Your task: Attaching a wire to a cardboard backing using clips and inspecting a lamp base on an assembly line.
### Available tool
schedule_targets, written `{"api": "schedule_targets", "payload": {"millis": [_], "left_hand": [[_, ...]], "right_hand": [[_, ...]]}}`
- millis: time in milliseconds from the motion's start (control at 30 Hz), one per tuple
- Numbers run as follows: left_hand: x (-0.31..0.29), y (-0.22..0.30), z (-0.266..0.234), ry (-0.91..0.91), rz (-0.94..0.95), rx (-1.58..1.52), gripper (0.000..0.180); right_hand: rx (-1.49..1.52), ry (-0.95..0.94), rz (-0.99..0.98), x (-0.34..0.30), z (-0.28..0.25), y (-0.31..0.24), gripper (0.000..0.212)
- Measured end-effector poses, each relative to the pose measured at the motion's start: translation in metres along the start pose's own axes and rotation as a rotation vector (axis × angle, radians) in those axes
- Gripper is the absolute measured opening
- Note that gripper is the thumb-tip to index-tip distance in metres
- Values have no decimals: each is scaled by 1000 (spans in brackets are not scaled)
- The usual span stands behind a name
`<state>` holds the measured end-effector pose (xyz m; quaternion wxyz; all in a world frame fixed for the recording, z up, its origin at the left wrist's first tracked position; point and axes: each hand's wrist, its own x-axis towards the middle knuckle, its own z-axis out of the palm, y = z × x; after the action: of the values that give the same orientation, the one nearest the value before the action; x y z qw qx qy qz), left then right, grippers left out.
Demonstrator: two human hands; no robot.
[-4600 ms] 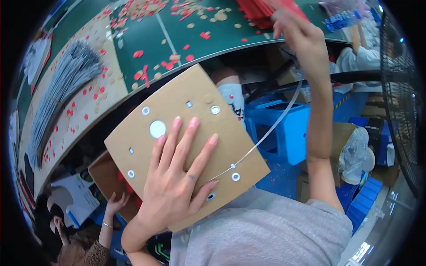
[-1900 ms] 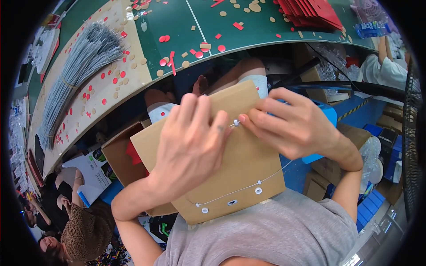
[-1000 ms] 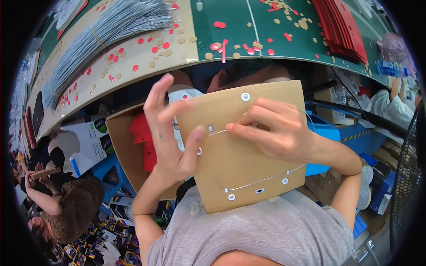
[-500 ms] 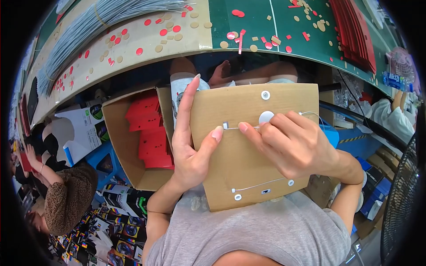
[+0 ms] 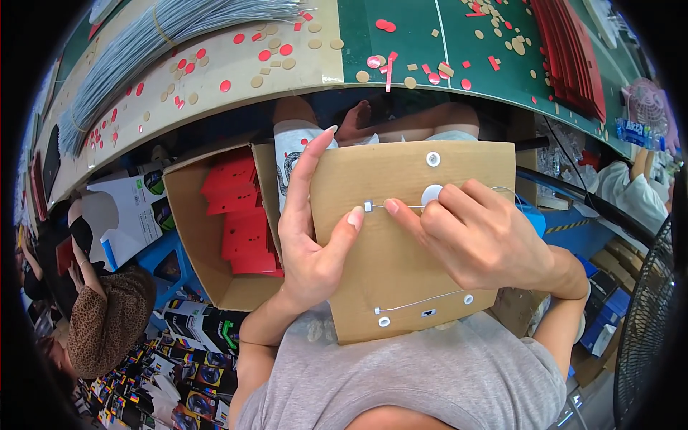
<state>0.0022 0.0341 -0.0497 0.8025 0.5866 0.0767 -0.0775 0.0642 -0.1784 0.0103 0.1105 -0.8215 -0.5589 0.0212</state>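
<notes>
The brown cardboard panel (image 5: pixel 408 251) lay across the person's lap against the gray shirt (image 5: pixel 423 369), below the tabletop (image 5: pixel 405 54), apparently so the body could brace it. The right hand's (image 5: pixel 487 236) grip was closed on the thin white tie (image 5: pixel 380 206), seemingly keeping it taut. The left hand (image 5: pixel 312 251) flanked the panel's left edge, thumb by the white clip (image 5: pixel 368 206), perhaps as a steadying stop; whether its grip was pinching could not be told.

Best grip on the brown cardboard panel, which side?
Brown cardboard panel: probably by its left edge, from the left, thumb on the face. It's broad and flat; its lower edge lies by the grey shirt, and the right hand covers part of its right side.
</notes>
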Motion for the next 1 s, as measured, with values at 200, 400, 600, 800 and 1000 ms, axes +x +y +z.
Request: {"api": "schedule_targets", "payload": {"millis": [200, 400, 600, 800, 1000], "left_hand": [[1, 1, -1, -15, 13, 13, 74], [2, -1, 0, 7, 15, 72, 73], [3, 0, 0, 5, 18, 69, 75], [4, 0, -2, -30, 21, 18, 79], [3, 0, 3, 18, 10, 38, 80]], "right_hand": [[-51, -8, -25, 3, 2, 1, 62], [-58, -18, -33, 3, 6, 6, 65], [-31, 52, -54, 5, 10, 9, 63], [-71, 95, -163, 2, 19, 13, 54], [-29, 125, -185, 4, 21, 12, 55]]}}
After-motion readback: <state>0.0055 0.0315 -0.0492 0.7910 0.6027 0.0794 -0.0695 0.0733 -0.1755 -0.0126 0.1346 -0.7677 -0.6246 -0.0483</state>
